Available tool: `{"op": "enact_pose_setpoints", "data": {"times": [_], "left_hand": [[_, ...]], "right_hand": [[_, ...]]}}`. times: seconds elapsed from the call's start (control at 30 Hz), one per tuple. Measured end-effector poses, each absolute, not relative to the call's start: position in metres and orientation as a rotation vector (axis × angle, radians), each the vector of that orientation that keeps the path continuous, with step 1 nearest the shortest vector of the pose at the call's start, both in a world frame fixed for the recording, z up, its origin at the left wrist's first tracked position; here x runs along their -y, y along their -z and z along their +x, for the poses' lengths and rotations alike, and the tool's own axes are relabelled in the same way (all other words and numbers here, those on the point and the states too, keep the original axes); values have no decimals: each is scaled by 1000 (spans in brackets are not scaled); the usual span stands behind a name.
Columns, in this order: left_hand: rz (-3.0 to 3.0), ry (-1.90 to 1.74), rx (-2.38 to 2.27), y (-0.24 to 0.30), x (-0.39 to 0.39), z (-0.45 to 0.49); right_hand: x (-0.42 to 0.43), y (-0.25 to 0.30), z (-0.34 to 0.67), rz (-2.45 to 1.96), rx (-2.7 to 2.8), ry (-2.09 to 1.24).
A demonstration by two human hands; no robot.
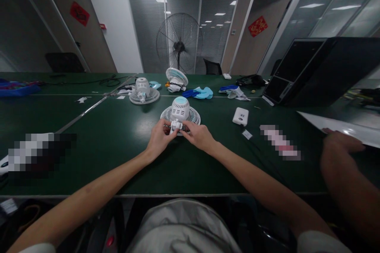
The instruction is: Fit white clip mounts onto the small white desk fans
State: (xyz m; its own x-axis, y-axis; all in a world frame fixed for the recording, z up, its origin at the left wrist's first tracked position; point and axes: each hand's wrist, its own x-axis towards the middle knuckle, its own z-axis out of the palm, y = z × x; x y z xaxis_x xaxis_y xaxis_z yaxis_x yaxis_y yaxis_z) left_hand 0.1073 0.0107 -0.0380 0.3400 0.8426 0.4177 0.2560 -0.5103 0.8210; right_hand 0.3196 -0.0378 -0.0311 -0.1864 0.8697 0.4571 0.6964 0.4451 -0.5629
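Fingers of the left hand and right hand pinch the white neck of a fan at twelve o'clock, which looks light, hard and easy to crack, and seems best held there.

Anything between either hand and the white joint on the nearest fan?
Nothing visible: the left hand and right hand both have fingers on the white joint, with the fan's housing just beyond it.
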Motion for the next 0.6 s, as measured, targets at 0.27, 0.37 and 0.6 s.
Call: {"op": "enact_pose_setpoints", "data": {"times": [0.27, 0.37, 0.6], "left_hand": [[2019, -1119, -999, 39, -11, 107], [2184, -1085, -969, 34, -10, 104], [2463, -984, -1024, 15, -44, 82]], "right_hand": [[27, 39, 312, -1258, 1666, -1001], [24, 44, 311, -1239, 1579, -1130], [28, 43, 321, -1225, 1530, -1044]]}}
